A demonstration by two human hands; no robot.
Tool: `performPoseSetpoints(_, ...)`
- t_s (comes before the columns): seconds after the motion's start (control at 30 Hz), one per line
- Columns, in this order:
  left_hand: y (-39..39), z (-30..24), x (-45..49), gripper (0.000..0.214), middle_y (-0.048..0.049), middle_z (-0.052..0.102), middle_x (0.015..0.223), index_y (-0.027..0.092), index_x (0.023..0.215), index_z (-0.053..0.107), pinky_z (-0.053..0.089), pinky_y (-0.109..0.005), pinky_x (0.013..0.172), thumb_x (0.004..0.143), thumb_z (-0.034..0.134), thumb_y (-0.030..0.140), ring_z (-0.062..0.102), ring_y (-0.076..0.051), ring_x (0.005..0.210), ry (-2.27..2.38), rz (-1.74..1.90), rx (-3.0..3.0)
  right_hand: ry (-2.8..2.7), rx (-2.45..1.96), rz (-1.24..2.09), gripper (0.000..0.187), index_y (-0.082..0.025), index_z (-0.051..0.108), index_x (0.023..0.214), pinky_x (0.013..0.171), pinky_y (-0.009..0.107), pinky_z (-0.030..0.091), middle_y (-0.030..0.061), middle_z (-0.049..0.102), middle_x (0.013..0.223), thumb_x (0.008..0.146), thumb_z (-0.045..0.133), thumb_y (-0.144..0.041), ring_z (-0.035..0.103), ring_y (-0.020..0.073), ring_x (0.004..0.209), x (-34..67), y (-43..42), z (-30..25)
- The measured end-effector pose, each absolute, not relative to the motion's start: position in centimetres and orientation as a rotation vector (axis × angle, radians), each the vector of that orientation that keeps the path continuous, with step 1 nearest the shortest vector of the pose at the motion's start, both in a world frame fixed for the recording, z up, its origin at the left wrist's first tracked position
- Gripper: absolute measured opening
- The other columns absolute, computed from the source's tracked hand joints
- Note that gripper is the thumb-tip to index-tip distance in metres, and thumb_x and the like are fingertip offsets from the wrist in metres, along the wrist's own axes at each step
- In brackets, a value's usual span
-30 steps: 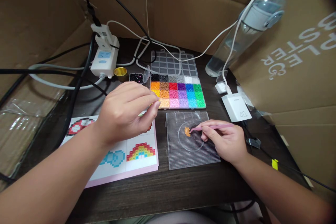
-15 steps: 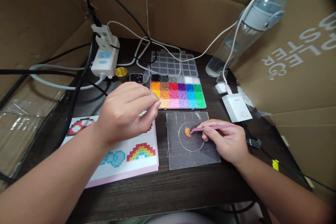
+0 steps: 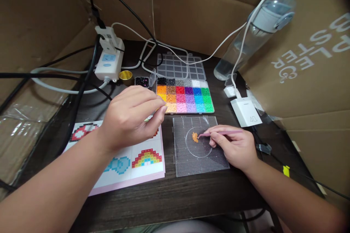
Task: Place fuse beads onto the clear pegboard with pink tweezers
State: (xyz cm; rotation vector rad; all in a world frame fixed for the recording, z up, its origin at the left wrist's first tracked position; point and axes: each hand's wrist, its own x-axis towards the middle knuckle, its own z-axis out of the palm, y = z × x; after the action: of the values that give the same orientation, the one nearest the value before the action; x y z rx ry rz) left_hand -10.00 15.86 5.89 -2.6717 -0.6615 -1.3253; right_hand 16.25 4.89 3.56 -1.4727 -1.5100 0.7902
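we see a clear bead box (image 3: pixel 191 112) open on the dark surface (image 3: pixel 123 207), its lid (image 3: pixel 172 69) lying back behind it. its compartments hold beads sorted by color: black, greys and white at the back, then orange, brown, red, purple, blue and green, with yellow, pinks, lilac and lighter blues nearer us. our left hand covers part of its near left corner from view. to its left stand a small open case (image 3: pixel 149 83) of dark pieces and a gold-colored cup (image 3: pixel 126 76), whose contents we cannot make out. a small white case (image 3: pixel 230 91) sits beside the foot of a clear bottle (image 3: pixel 231 58).

our right hand (image 3: pixel 235 145) is clamped on pink tweezers (image 3: pixel 226 132), over the right part of the pegboard (image 3: pixel 202 165). the tweezers' tip is just right of a cluster of orange beads (image 3: pixel 195 137), which lies inside the circle on the pegboard, left of our right hand.

our left hand (image 3: pixel 133 116) is raised above the pattern sheet (image 3: pixel 139 143), thumb and forefinger bent toward each other. yellow shows by their tips, but we cannot tell whether they close on anything.
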Motion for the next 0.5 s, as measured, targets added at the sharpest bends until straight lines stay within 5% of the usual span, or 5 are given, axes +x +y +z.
performPoseSetpoints(0.3, 15.8, 6.1, -10.1, 0.010, -0.0023, 0.071, 0.083, 0.021, 0.085, 0.064, 0.059, -0.038, 0.074, 0.080, 0.064, 0.013, 0.068, -0.019, 0.073, -0.654, -1.325, -2.681, -1.367, -1.450, 0.920, 0.036, -0.019, 0.071, 0.055, 0.055, 0.027, 0.056, 0.0079, 0.075, 0.072, 0.088, 0.066, -0.033, 0.067, 0.0156, 0.058, 16.7, 5.3, 3.1)
performPoseSetpoints(0.5, 15.9, 6.4, -10.1, 0.011, -0.0041, 0.071, 0.081, 0.018, 0.084, 0.064, 0.058, -0.037, 0.074, 0.078, 0.065, 0.009, 0.067, -0.018, 0.072, -0.617, -1.344, -2.681, -1.020, -1.308, 1.125, 0.021, -0.016, 0.079, 0.075, 0.046, 0.025, 0.047, 0.0097, 0.074, 0.074, 0.082, 0.074, -0.035, 0.055, 0.0114, 0.052, 17.6, 6.4, 2.8)
